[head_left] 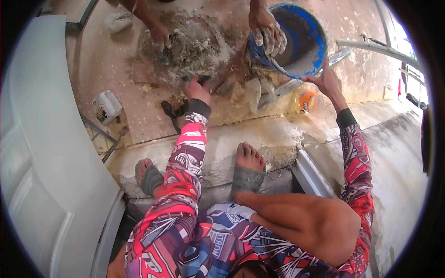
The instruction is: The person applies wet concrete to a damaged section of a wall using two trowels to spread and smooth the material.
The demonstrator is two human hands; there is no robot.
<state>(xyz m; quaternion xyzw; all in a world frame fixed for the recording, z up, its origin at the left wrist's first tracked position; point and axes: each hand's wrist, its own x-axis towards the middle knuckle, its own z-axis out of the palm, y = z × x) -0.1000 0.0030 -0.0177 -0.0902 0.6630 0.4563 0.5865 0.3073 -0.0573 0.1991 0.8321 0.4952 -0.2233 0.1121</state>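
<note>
Grey wet mortar (pixel 197 51) lies in a rough heap on the floor ahead of me. My left hand (pixel 198 91) is closed around a dark tool (pixel 202 79) at the heap's near edge; the tool's shape is mostly hidden. With thumb and fingers, my right hand (pixel 327 84) grips the near rim of a blue bucket (pixel 320 41), which is tilted and coated inside with grey mix. A co-worker's mortar-covered hand (pixel 269 32) rests on the bucket's left rim. The co-worker's other hand (pixel 160 37) holds a dark tool (pixel 163 56) at the heap's left side.
A clear bottle with an orange label (pixel 308 100) lies below the bucket, near a metal channel (pixel 292 86). Left stand a white plastic container (pixel 107 107) and a white panelled door (pixel 37 153). A black strip (pixel 171 113) lies by my left forearm. My sandalled feet are on the concrete ledge (pixel 208 148).
</note>
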